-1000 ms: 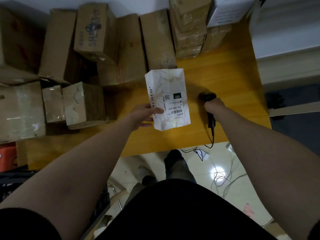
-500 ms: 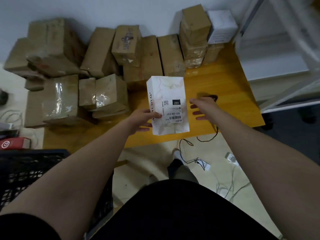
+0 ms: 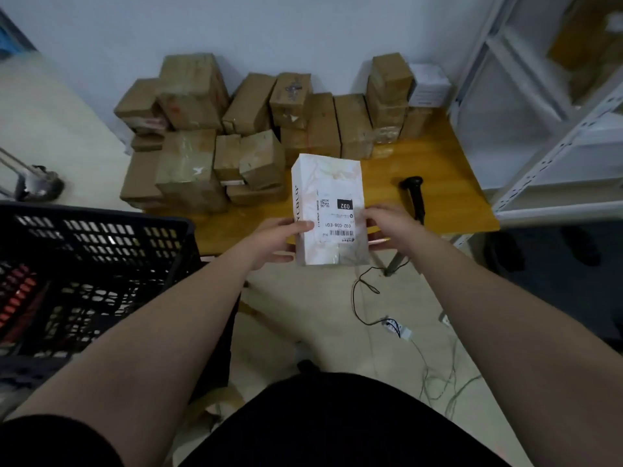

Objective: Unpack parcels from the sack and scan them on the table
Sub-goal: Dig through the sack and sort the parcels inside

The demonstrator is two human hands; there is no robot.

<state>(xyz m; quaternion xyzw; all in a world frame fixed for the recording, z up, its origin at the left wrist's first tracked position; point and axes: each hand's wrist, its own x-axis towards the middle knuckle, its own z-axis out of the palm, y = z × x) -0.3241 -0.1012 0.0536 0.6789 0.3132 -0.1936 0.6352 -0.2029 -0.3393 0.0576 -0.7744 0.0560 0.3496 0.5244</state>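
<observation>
A white parcel box [image 3: 328,197] with a shipping label and barcode is held above the front edge of the yellow table [image 3: 438,170]. My left hand [image 3: 274,239] grips its left side, thumb on the top face. My right hand [image 3: 387,220] holds its right side, fingers curled round the edge. The black handheld scanner [image 3: 415,193] lies on the table just right of the parcel, its cable hanging down to the floor. No sack is in view.
Several brown cardboard parcels [image 3: 236,139] are stacked across the table's back and left. A black slatted crate [image 3: 91,264] stands at my left. White metal shelving [image 3: 556,129] is on the right. Cables [image 3: 367,298] trail over the floor.
My right hand let go of the scanner, left it on the table and moved left to take the parcel's right side. The view has pulled back from the table.
</observation>
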